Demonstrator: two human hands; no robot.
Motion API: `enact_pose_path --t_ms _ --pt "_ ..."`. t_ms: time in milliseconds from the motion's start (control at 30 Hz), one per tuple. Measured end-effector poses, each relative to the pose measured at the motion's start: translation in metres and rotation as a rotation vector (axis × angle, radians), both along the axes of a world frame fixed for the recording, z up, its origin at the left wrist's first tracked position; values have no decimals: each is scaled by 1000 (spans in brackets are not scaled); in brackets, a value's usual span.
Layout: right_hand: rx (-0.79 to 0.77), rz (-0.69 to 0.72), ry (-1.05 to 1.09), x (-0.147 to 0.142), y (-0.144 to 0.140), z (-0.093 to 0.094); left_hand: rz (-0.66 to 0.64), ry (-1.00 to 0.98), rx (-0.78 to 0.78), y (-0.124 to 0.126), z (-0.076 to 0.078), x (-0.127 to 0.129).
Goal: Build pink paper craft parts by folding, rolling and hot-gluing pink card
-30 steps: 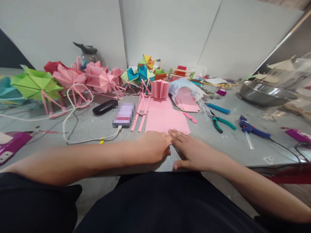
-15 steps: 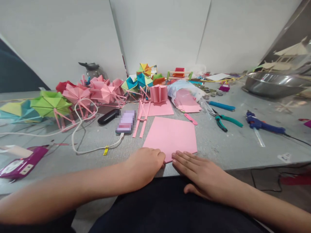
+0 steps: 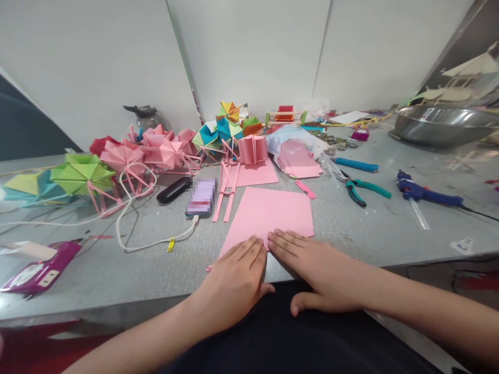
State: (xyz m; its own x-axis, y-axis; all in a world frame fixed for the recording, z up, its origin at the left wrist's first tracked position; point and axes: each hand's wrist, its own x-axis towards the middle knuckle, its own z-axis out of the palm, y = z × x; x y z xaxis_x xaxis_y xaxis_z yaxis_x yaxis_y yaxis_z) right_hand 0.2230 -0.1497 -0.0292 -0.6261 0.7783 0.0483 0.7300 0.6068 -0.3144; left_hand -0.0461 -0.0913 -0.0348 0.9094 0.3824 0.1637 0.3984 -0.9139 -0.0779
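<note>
A pink sheet of paper [image 3: 268, 213] lies on the grey table in front of me, its near edge under my fingers. My left hand [image 3: 239, 272] rests flat on the near left part of the sheet, fingers stretched out and thumb apart. Beside it, my right hand [image 3: 307, 265] presses flat on the near right part, with its thumb held away toward me. The fingertips of both hands almost meet at the middle of the near edge. The paper beneath the fingers is hidden.
Behind the sheet are a pink pleated paper piece [image 3: 253, 149], a pink strip frame [image 3: 227, 192] and a pink cutter [image 3: 305, 189]. Pliers [image 3: 360, 187] and a blue glue gun [image 3: 429, 195] lie right. A phone [image 3: 201, 197], white cable [image 3: 144, 246] and paper wheels [image 3: 83, 174] lie left.
My left hand has gone from curled fingers at the sheet's near edge to lying flat with fingers extended. My right hand has stayed flat, a little farther onto the paper.
</note>
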Motion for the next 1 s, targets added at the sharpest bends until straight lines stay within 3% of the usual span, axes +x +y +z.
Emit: enact_pose_path --t_ms 167,367,533,733,1000 --pt "2 8 16 5 15 -4 33 71 -81 7 -13 3" --pt "8 24 -20 12 37 -6 76 83 -226 27 -5 6" --pt "106 -26 -97 11 24 -7 100 102 -258 38 4 10" --pt "77 -59 -127 11 20 -5 128 114 -246 43 6 13" --pt "125 -84 -104 -1 8 -4 39 75 -306 39 4 -8"
